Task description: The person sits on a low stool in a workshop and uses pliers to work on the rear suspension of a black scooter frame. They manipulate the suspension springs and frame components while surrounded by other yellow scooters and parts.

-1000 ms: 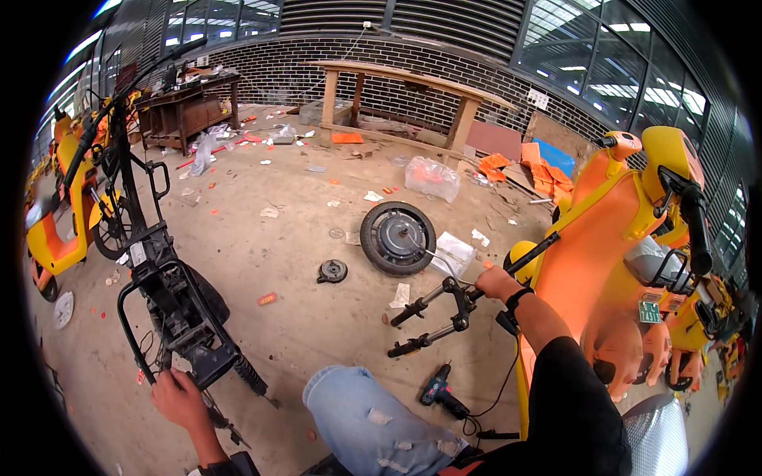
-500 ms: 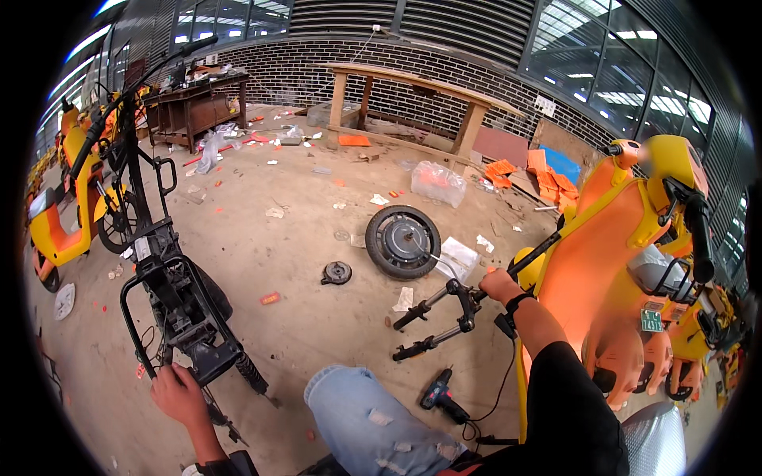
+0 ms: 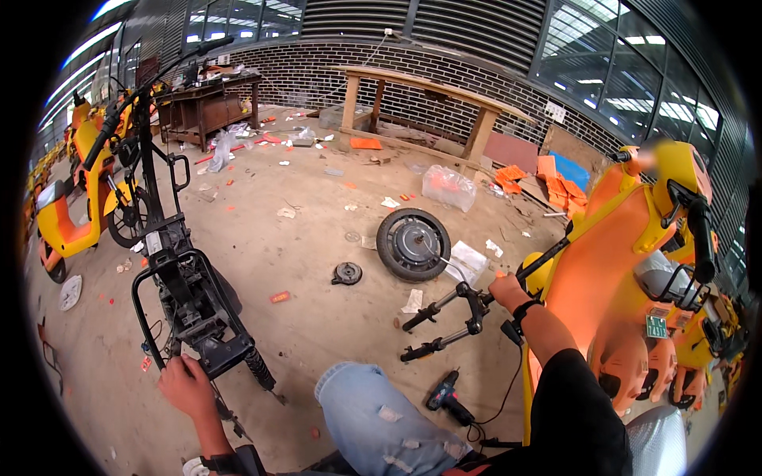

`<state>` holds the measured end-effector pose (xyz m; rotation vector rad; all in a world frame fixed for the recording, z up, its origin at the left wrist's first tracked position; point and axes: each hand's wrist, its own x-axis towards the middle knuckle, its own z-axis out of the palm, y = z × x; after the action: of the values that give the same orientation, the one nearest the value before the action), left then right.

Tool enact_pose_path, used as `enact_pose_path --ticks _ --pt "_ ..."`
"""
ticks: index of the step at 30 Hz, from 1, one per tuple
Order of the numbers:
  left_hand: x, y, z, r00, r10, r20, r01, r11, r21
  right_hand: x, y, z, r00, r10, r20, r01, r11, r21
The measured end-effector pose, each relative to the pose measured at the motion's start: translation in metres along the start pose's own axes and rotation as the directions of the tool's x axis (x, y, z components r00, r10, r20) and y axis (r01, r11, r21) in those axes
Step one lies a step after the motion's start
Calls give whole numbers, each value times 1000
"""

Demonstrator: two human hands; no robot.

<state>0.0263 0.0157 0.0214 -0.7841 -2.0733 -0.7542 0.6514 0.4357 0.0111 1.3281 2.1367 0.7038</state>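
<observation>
Workshop interior with a dusty concrete floor [image 3: 317, 262], a dark brick wall [image 3: 317, 75] and large windows above it. Left hand [image 3: 186, 386]: its grip is closed on the lower rear end of a stripped black metal scooter frame [image 3: 186, 297], which stands upright on the floor to the person's left, its steering column rising toward the upper left. Right hand [image 3: 508, 289]: its grip is closed around the top of a black front fork with two parallel legs [image 3: 444, 325], held off the floor with the legs pointing left and slightly down. The fork sits just beside an orange-and-yellow scooter body [image 3: 619, 270], which fills the right side of the view. A black cordless drill [image 3: 446, 401] lies on the floor beside the person's knee in pale torn jeans [image 3: 381, 424]. Farther out, a black wheel with a hub motor [image 3: 413, 243] lies flat on the floor, with a small round dark metal part [image 3: 347, 274] to its left. Scraps of paper and plastic are scattered over the floor. A long wooden counter [image 3: 429, 87] stands against the brick wall; a dark cluttered counter [image 3: 208, 103] stands at the upper left, near more yellow scooters [image 3: 75, 198].
</observation>
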Motion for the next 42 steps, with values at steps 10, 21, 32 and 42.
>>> enact_pose_path --ticks 10,21,32,42 --pt "-2 3 1 1000 1 17 -1 1000 10 -8 10 26 997 -44 -68 41 998 -47" --pt "1 -3 -3 995 -13 96 19 998 -60 -66 -80 -51 934 -181 -308 328 774 542" --pt "-2 -12 -6 969 -128 210 162 975 -154 -298 -175 126 253 -667 701 134 742 657" --pt "0 -6 -10 955 -122 271 192 948 -252 -339 -166 84 530 -508 679 -39 785 619"
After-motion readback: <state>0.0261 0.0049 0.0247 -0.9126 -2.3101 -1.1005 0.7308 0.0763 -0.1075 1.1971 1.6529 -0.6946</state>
